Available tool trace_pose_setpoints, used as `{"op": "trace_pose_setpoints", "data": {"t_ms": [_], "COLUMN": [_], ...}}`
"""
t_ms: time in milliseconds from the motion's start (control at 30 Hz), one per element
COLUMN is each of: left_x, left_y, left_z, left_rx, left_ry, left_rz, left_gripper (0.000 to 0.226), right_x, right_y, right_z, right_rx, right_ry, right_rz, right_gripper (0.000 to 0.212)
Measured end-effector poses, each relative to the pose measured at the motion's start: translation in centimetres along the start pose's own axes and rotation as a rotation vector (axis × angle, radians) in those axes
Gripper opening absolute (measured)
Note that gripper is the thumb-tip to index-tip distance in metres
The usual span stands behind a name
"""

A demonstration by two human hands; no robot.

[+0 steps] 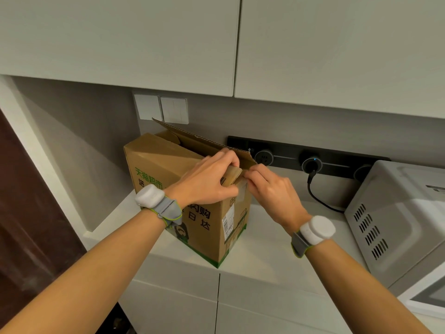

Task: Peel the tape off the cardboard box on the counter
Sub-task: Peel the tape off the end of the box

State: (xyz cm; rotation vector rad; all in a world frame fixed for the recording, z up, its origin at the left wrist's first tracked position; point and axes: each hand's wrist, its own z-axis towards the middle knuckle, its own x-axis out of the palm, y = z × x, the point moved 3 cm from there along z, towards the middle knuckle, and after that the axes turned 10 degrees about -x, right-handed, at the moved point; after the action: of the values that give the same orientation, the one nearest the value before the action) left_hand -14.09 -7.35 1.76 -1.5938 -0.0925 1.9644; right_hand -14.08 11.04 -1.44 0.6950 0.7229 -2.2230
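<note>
A brown cardboard box with green print stands on the white counter, its far flap raised. My left hand grips the box's near top corner, fingers curled over a folded flap. My right hand pinches at the clear tape stuck on the box's right side, just under that corner. The tape's end is hidden by my fingertips.
A grey microwave stands at the right, close to my right forearm. A black socket rail with a plugged cable runs along the back wall. Wall switches sit behind the box. Upper cabinets hang overhead.
</note>
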Motion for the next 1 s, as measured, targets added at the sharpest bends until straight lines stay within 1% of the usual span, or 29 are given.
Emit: {"op": "trace_pose_setpoints", "data": {"t_ms": [167,333,533,600,700,767,867,1000], "left_x": [0.1,0.2,0.2,0.2,0.3,0.3,0.3,0.2], "left_y": [0.1,0.1,0.2,0.2,0.2,0.2,0.3,0.2], "left_z": [0.1,0.3,0.4,0.4,0.6,0.5,0.5,0.5], "left_rx": [0.002,0.01,0.016,0.02,0.024,0.021,0.017,0.023], "left_ry": [-0.01,-0.016,-0.022,-0.026,-0.025,-0.022,-0.013,-0.009], "left_rz": [0.009,0.015,0.02,0.021,0.025,0.026,0.025,0.025], "left_gripper": [0.036,0.035,0.036,0.035,0.035,0.036,0.037,0.036], "right_x": [0.2,0.8,1.3,1.5,1.4,1.0,1.2,1.6], "right_y": [0.3,0.5,0.9,0.9,0.7,0.5,0.2,-0.6], "right_z": [-0.1,-0.1,-0.7,-1.0,-1.4,-1.6,-1.8,-1.6], "right_rx": [0.003,0.059,0.147,0.181,0.264,0.329,0.379,0.41], "right_ry": [-0.039,-0.103,-0.156,-0.152,-0.174,-0.204,-0.164,-0.155], "right_rz": [-0.017,-0.006,0.027,0.085,0.263,0.372,0.49,0.603], "right_gripper": [0.008,0.016,0.008,0.005,0.008,0.015,0.031,0.027]}}
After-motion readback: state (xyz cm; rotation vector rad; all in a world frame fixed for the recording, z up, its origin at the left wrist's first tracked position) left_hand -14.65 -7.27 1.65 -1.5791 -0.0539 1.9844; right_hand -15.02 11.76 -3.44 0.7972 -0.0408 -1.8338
